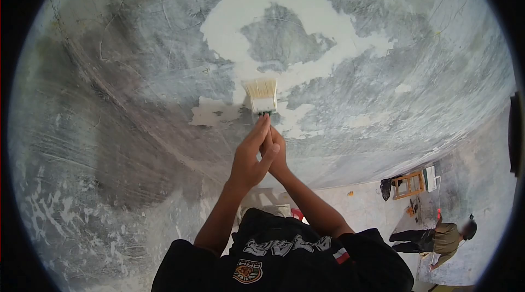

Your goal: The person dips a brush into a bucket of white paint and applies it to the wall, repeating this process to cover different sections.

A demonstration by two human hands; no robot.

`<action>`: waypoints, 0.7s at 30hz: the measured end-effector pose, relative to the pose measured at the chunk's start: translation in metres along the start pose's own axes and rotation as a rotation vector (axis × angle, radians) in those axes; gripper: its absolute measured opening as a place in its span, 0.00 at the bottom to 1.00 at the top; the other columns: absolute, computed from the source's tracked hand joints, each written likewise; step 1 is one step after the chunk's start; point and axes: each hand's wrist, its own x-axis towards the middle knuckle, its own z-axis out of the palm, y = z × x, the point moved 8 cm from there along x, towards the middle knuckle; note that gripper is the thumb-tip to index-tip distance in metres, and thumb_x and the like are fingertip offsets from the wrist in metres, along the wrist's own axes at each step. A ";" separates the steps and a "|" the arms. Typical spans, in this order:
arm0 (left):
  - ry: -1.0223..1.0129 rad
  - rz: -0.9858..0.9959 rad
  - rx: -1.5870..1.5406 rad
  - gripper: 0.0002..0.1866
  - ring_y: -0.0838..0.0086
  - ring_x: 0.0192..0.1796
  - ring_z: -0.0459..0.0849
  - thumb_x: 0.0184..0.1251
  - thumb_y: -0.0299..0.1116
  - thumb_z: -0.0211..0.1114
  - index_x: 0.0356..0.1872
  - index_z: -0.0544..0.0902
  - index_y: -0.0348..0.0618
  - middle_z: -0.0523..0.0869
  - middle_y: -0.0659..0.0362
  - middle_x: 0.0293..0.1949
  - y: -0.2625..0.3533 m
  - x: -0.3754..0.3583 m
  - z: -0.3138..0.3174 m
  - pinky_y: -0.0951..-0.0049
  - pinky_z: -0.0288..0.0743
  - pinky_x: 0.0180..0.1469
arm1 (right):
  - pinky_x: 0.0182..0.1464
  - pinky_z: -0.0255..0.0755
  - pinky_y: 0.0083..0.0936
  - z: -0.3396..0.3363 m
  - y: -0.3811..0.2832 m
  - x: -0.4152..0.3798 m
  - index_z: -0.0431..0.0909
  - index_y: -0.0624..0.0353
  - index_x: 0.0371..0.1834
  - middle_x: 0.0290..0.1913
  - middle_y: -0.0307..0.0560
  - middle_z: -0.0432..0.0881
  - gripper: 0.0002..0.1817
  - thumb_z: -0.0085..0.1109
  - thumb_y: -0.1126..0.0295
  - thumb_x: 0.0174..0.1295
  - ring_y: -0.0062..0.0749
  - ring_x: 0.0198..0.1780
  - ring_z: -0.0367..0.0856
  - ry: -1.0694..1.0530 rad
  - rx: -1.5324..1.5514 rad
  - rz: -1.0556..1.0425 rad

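Observation:
A wide brush (262,95) with pale bristles and a white ferrule points up at the grey, patchy wall (164,73). My left hand (251,158) and my right hand (278,152) are pressed together around its handle, which they mostly hide. The bristles lie over the lower edge of a large white patch (229,18) on the wall; whether they touch it I cannot tell. Smaller white patches lie on both sides of the brush.
At the lower right, a person (445,237) in a dark cap holds a long-handled roller (431,179) near another wall. A wooden stool (408,185) and a black bag (386,188) are beside the roller.

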 end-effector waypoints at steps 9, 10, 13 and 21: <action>-0.027 -0.203 0.031 0.32 0.51 0.78 0.68 0.75 0.43 0.62 0.71 0.72 0.29 0.72 0.39 0.74 -0.111 -0.078 0.072 0.60 0.63 0.77 | 0.34 0.71 0.35 -0.015 0.165 -0.059 0.76 0.64 0.44 0.27 0.48 0.78 0.17 0.42 0.61 0.80 0.37 0.30 0.77 0.060 -0.014 0.192; -0.057 -0.236 0.031 0.32 0.51 0.78 0.68 0.75 0.42 0.62 0.71 0.72 0.29 0.72 0.39 0.73 -0.124 -0.086 0.079 0.61 0.63 0.77 | 0.35 0.71 0.36 -0.018 0.182 -0.063 0.77 0.63 0.44 0.29 0.49 0.79 0.17 0.43 0.61 0.79 0.37 0.31 0.78 0.072 -0.123 0.124; -0.119 -0.325 -0.017 0.31 0.51 0.78 0.68 0.75 0.41 0.61 0.71 0.72 0.28 0.72 0.38 0.73 -0.159 -0.111 0.098 0.62 0.63 0.77 | 0.36 0.72 0.36 -0.024 0.218 -0.088 0.78 0.63 0.46 0.33 0.51 0.81 0.16 0.46 0.61 0.78 0.37 0.33 0.79 0.034 -0.257 0.135; -0.157 -0.161 0.029 0.35 0.50 0.79 0.65 0.75 0.44 0.64 0.72 0.70 0.26 0.69 0.37 0.75 -0.048 -0.108 0.064 0.59 0.62 0.77 | 0.36 0.72 0.29 -0.024 0.124 -0.103 0.77 0.62 0.46 0.34 0.42 0.79 0.19 0.45 0.57 0.81 0.27 0.34 0.75 0.035 -0.069 0.140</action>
